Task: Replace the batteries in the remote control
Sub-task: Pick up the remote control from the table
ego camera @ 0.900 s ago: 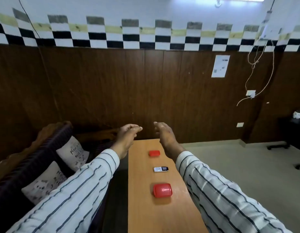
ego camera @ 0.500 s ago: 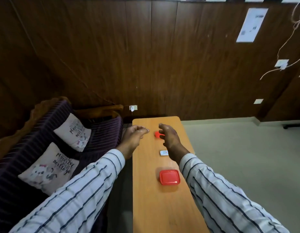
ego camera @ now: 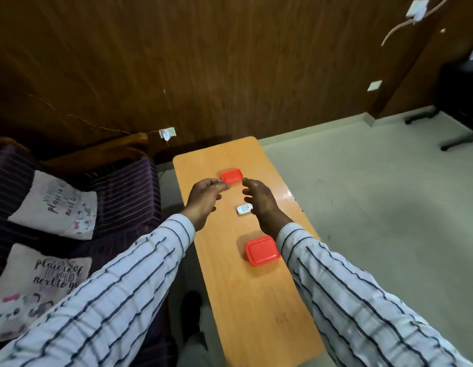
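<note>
A small white remote control [ego camera: 244, 209] lies on the narrow wooden table [ego camera: 246, 308], partly hidden by my right hand [ego camera: 259, 199]. That hand hovers over it with fingers spread, holding nothing. My left hand [ego camera: 204, 200] hangs above the table's left side, fingers loosely curled and empty, fingertips close to the far red container [ego camera: 231, 176]. A second red lidded container [ego camera: 261, 250] sits nearer to me, just below my right wrist. No batteries are visible.
A dark striped sofa with two printed cushions [ego camera: 55, 202] stands along the table's left edge. A wood-panelled wall rises behind the table's far end. Pale floor [ego camera: 375, 197] lies to the right, with a dark stand [ego camera: 460, 102] at the far right.
The view has tilted down and both hands have dropped toward the table, moving closer to the remote and the far red container.
</note>
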